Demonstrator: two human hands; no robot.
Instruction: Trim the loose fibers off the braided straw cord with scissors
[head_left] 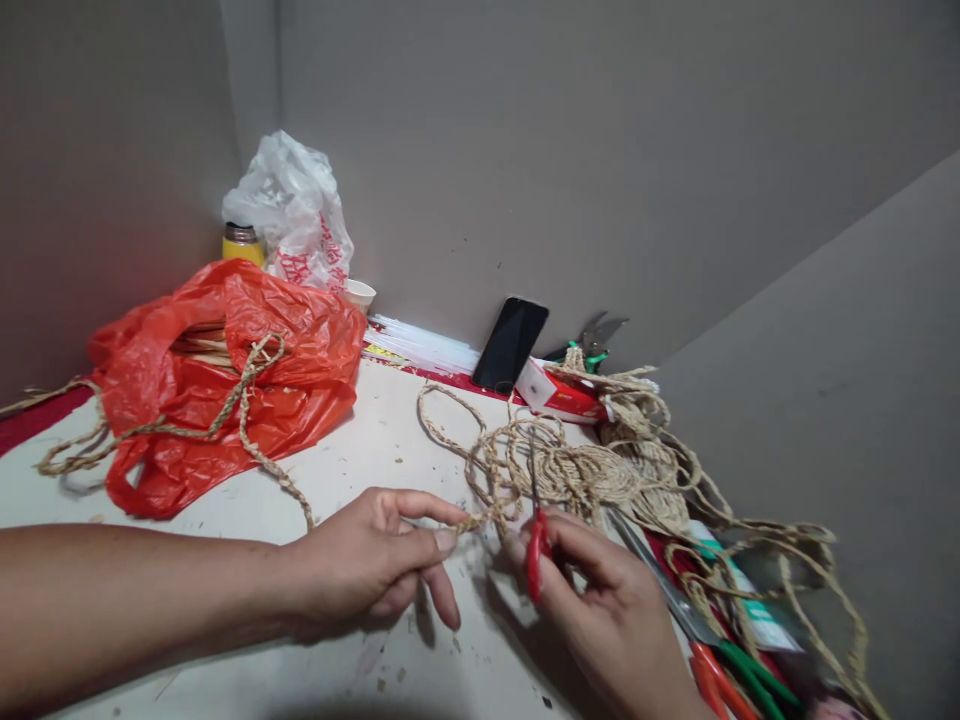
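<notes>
My left hand (390,555) pinches a braided straw cord (487,518) between thumb and forefinger, the other fingers held loosely below. My right hand (600,605) is closed round small red-handled scissors (537,555), whose thin dark blade points up and away, just right of the cord. The cord runs into loose loops and a coiled mass of braid (577,470) behind my hands. Another length of braid (251,440) trails from the red plastic bag (315,390) down behind my left wrist.
Straw strips show in the bag's opening. Behind it stand a yellow-bodied jar (242,245), a white plastic bag (292,190) and a paper cup (360,293). A phone (511,343) leans on the wall beside a red and white box (562,390). Large shears (675,595) and pruners (592,340) lie right.
</notes>
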